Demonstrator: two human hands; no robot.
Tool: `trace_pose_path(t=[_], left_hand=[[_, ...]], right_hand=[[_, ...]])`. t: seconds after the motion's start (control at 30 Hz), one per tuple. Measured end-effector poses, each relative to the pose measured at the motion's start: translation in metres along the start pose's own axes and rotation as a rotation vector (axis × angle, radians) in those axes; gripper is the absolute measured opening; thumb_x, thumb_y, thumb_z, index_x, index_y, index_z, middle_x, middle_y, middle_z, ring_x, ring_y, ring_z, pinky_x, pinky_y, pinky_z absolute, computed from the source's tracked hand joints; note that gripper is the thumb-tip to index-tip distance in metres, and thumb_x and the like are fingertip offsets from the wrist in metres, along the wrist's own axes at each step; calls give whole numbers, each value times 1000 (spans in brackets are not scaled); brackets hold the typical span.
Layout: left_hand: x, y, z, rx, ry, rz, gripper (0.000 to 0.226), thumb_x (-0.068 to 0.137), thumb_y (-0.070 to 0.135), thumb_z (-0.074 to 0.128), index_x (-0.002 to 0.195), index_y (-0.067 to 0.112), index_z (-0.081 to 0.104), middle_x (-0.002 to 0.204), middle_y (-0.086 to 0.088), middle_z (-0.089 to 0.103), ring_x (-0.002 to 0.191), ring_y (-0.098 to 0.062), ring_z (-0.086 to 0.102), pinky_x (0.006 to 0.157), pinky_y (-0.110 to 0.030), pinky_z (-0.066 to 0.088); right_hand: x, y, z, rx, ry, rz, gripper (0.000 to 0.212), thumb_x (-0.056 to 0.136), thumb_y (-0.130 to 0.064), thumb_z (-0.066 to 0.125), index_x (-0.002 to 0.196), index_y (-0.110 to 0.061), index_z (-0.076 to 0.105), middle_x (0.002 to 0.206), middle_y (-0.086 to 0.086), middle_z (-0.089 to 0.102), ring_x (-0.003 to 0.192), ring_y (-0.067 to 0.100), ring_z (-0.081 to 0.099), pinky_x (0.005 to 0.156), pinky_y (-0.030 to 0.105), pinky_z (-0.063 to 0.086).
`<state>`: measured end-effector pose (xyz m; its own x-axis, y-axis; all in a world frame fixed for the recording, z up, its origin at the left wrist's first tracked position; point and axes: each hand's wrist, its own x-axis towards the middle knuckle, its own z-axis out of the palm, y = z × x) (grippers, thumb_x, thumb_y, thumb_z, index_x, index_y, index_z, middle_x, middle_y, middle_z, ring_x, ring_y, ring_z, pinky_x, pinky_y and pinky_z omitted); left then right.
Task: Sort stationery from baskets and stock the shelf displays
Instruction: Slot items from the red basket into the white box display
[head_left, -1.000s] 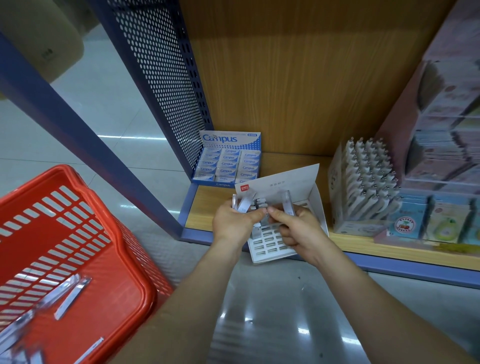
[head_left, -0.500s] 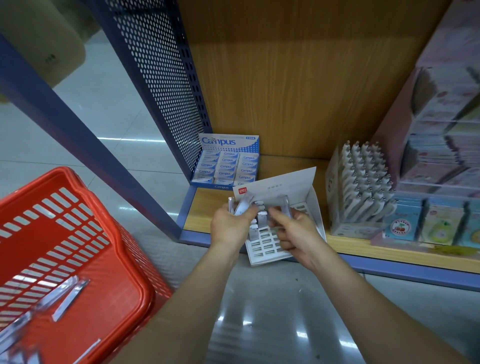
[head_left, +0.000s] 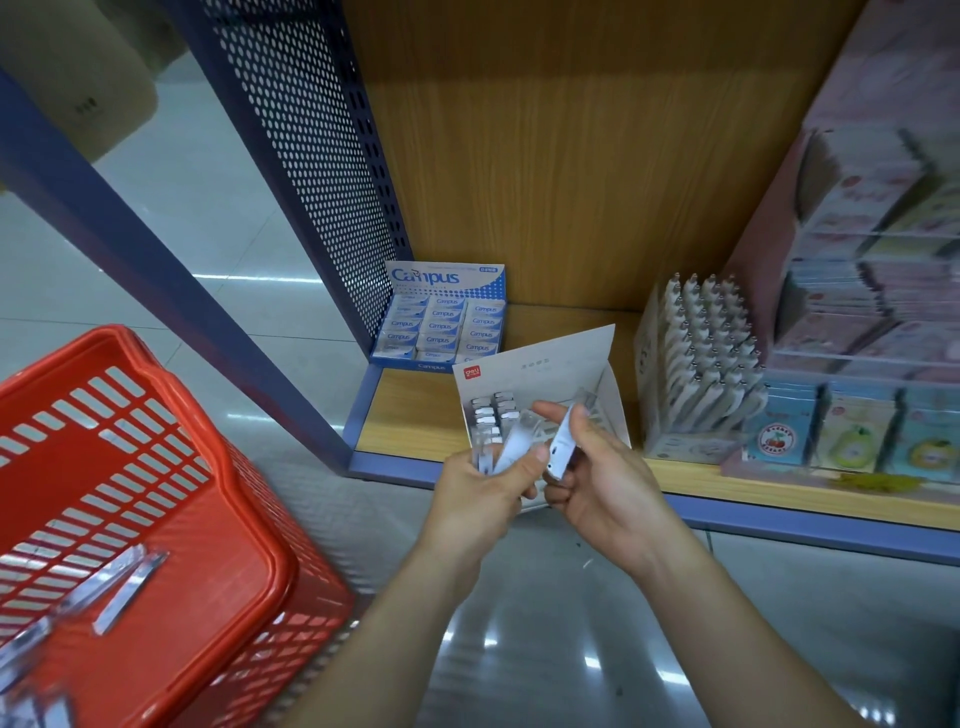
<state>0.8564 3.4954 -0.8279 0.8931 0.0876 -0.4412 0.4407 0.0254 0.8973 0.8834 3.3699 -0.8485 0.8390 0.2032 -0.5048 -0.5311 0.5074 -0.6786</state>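
Fingers (head_left: 540, 457) of both hands around white packs (head_left: 561, 447)

A brown cardboard box (head_left: 72, 88) stands on the glossy tiled floor (head_left: 171, 249).

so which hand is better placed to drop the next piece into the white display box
Right, probably. The right hand pinches a single white piece directly over the white display box, so it can likely go straight in. The left hand grips a bundle of several pieces, serving as the supply.
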Motion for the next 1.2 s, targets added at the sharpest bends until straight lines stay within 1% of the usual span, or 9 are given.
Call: trace_pose_path(t=[0.2,0.33,0.43,0.53,0.67,0.77,0.9,1.07,1.2], left_hand=[[-7,-1,1,-54,57,-43,17,87,16,69,71,15,66,64,-3,62,42,-8,34,39,-17,26],[-7,-11,-1,18,198,-78,20,80,16,70,63,12,60,59,-2,52,48,-13,35,44,-22,27],[-4,-16,-6,290,197,65,20,73,25,71,67,8,64,55,4,49,52,-13,39,50,-25,35],[-2,-14,-10,463,147,197,30,64,40,65,74,12,69,58,4,57,54,-12,45,54,-33,45],[-3,-6,-13,247,130,218,25,78,31,78,69,12,65,57,5,58,55,-8,46,55,-27,41],[8,-5,-22,85,242,177,24,87,19,71,66,17,59,49,16,52,46,2,45,48,-12,36],[23,-8,-27,67,276,137,9,87,17,72,81,12,68,62,12,64,51,7,54,50,-7,40],[33,-12,-28,62,276,92,9,86,16,73,88,8,70,77,2,71,58,5,61,54,-9,46],[37,-14,-28,73,259,79,11,85,18,74,91,10,71,86,-4,75,79,-14,71,70,-26,56]], right_hand=[[-4,4,-1,-162,150,-123,36,90,-17,67,123,-27,56,73,5,59,54,11,49,56,25,42],[-13,-4,-19,-993,56,-394,61,85,-17,72,127,-54,46,100,-8,51,75,7,53,70,22,48],[-14,-7,-24,-1364,-119,-543,45,83,-18,74,119,-42,61,110,-19,41,88,-1,51,73,9,39],[-8,-2,-23,-1385,-239,-564,27,79,-14,78,103,-24,74,105,-15,56,83,-5,53,68,7,38],[1,-2,-24,-1055,-88,-482,14,76,-11,81,80,-21,73,76,-2,69,67,10,61,65,26,48],[13,-3,-21,-704,82,-382,9,84,-5,72,85,-14,72,80,2,73,76,13,70,74,24,55],[31,6,-14,-535,144,-287,9,88,-4,68,85,-12,71,83,7,74,84,22,71,90,41,56],[37,7,-7,-666,185,-301,7,89,-11,68,85,-13,73,83,8,74,86,27,71,86,41,57],[38,-2,-1,-1024,155,-378,7,91,-20,66,92,-17,72,84,-1,71,81,15,66,71,31,54]])
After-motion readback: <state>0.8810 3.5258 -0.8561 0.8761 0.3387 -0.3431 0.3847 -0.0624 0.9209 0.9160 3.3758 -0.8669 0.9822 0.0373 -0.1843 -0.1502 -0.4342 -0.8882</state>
